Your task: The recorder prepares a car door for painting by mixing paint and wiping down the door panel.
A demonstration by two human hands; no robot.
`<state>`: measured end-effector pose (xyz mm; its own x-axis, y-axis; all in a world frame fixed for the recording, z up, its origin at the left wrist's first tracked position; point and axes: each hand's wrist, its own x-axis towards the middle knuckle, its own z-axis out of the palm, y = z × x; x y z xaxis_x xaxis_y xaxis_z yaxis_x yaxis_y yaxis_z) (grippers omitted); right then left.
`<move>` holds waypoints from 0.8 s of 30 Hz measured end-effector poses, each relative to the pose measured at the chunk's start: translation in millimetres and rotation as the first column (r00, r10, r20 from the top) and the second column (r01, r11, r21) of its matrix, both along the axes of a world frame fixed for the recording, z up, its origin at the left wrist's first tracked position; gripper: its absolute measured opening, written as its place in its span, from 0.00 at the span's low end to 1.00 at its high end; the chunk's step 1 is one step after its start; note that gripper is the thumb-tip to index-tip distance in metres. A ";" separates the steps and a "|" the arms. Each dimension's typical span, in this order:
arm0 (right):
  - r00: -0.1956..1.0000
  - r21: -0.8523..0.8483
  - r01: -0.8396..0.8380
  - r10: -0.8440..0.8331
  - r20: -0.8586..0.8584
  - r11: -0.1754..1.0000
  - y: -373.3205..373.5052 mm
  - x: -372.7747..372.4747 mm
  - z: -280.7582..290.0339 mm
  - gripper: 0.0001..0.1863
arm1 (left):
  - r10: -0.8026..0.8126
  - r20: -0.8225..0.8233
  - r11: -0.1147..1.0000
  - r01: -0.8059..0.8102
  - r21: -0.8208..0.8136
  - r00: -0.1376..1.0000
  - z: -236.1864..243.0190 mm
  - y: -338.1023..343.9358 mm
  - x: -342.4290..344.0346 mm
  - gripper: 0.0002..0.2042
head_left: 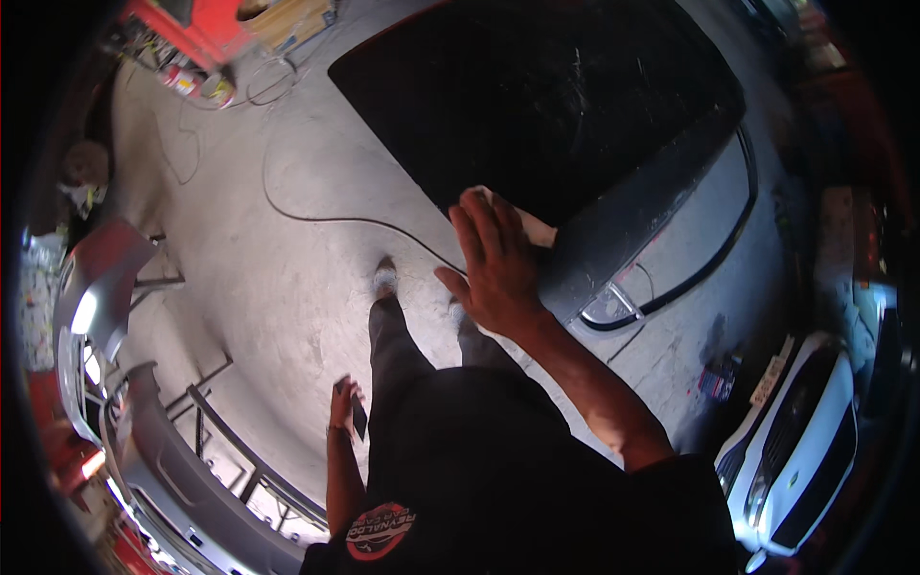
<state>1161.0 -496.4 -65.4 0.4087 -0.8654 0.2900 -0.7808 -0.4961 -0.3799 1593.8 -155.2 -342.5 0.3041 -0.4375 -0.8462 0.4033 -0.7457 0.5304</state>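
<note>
My right hand (495, 259) is over the near edge of a large black car body panel (537, 105), its fingers stretched out and its thumb apart. Beneath and beside those fingers shows a pale tan patch (539, 232); whether it is a loose sheet or part of the surface, I cannot tell. Scratches and light marks run across the panel's dark face. Down by my left side, my left hand (342, 404) is closed around a small dark flat piece (358, 418), whose kind is unclear.
A thin hose (335, 219) snakes over the concrete floor (230, 259) to the panel. Grey bumpers (182, 470) rest on a metal rack (254, 479) at left. A white car front part (800, 450) stands at lower right. Red equipment (216, 34) is at far left.
</note>
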 end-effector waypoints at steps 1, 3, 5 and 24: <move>1.000 0.034 0.001 -0.002 0.025 0.999 -6.2 8.8 4.1 0.49 | -0.117 0.029 0.992 0.118 -0.041 0.993 7.8 -45.2 2.9 0.28; 0.990 0.044 0.139 -0.138 -0.011 0.989 -13.7 -3.8 -4.3 0.49 | -0.292 0.092 0.948 0.301 -0.105 0.952 35.8 -123.2 23.2 0.29; 0.933 0.043 0.349 -0.343 -0.110 0.936 -22.2 -24.1 -1.1 0.48 | -0.352 0.120 0.918 0.367 -0.150 0.928 49.3 -171.4 61.3 0.30; 0.872 0.180 0.489 -0.475 -0.117 0.853 -61.8 148.7 13.4 0.51 | -0.552 0.005 0.701 0.467 -0.539 0.834 210.3 -585.2 35.9 0.32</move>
